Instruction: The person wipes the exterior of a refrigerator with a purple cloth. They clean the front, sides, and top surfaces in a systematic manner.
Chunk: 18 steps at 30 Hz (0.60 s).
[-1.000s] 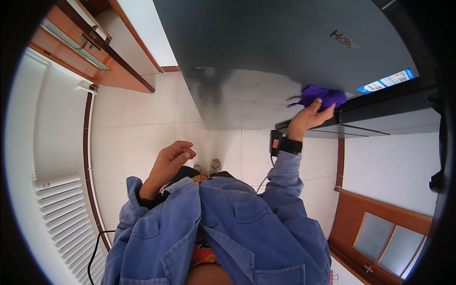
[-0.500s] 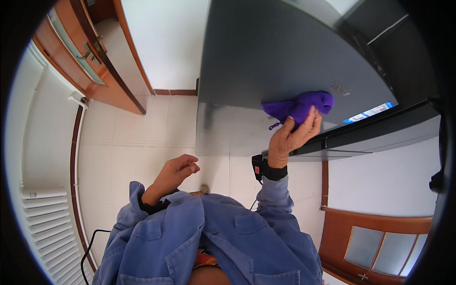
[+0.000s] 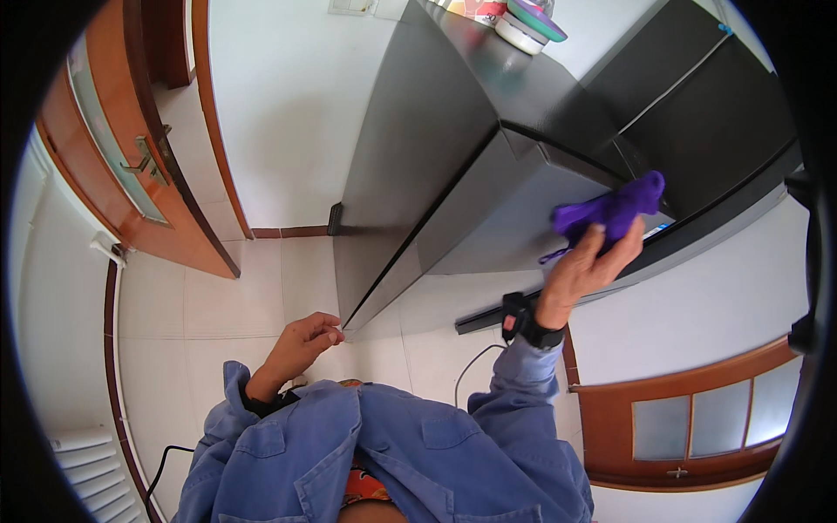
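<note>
My right hand (image 3: 588, 266) grips a bunched purple cloth (image 3: 615, 209), fingers wrapped against its near side. The cloth lies against a grey panel (image 3: 497, 209) of a tall dark cabinet-like appliance, perhaps a refrigerator, near the panel's right end. Part of a blue-and-white label (image 3: 663, 228) shows beside the cloth. My left hand (image 3: 305, 342) is low in front of me with loosely bent fingers and nothing visible in it. Its fingertips appear beside the lower end of the appliance's edge; whether they touch cannot be told. A black band with a small box (image 3: 523, 321) circles my right wrist.
Round green and white items (image 3: 527, 26) stand on the appliance's top (image 3: 514, 83). At left, a wooden door (image 3: 144, 148) stands ajar, above a white radiator (image 3: 91, 466). A glazed wooden door (image 3: 610, 427) is at lower right. Pale tiles (image 3: 209, 305) cover the floor.
The view has shifted, now showing the appliance's top and edges. My right hand has moved right and slightly down with the cloth. My left hand is slightly lower and further left.
</note>
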### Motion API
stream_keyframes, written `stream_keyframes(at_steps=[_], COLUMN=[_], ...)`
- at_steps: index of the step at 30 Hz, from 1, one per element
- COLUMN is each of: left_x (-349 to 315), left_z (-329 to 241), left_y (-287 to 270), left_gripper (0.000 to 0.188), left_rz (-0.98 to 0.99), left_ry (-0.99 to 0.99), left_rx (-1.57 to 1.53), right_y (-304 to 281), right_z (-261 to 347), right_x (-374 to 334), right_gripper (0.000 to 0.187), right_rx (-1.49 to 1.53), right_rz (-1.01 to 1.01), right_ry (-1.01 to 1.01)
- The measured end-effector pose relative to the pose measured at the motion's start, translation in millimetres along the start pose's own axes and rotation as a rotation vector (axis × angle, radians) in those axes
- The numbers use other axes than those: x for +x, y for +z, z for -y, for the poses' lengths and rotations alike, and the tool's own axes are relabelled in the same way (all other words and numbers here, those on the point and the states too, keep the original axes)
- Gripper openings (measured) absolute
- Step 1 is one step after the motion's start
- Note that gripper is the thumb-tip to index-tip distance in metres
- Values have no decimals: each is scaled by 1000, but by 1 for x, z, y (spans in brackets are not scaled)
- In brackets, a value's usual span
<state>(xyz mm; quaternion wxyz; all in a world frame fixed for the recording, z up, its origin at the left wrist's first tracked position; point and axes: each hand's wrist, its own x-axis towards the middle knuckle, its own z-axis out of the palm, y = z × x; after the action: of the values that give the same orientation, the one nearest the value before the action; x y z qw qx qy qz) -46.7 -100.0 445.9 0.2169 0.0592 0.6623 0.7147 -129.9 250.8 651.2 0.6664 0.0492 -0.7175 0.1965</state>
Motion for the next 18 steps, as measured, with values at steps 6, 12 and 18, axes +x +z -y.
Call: stream_keyframes(at_steps=[6, 12, 18], left_x=[3, 5, 0], left_z=[-9, -8, 6], left_y=[-45, -75, -82], left_gripper=[30, 29, 29], left_rz=[82, 134, 132], left_ry=[22, 2, -28], left_rx=[62, 74, -1], right_y=[9, 17, 32], right_z=[60, 52, 105], right_x=[-45, -16, -72], right_gripper=[39, 42, 29], right_rx=[-88, -28, -227], right_rz=[191, 23, 184], right_ry=[-409, 1, -637])
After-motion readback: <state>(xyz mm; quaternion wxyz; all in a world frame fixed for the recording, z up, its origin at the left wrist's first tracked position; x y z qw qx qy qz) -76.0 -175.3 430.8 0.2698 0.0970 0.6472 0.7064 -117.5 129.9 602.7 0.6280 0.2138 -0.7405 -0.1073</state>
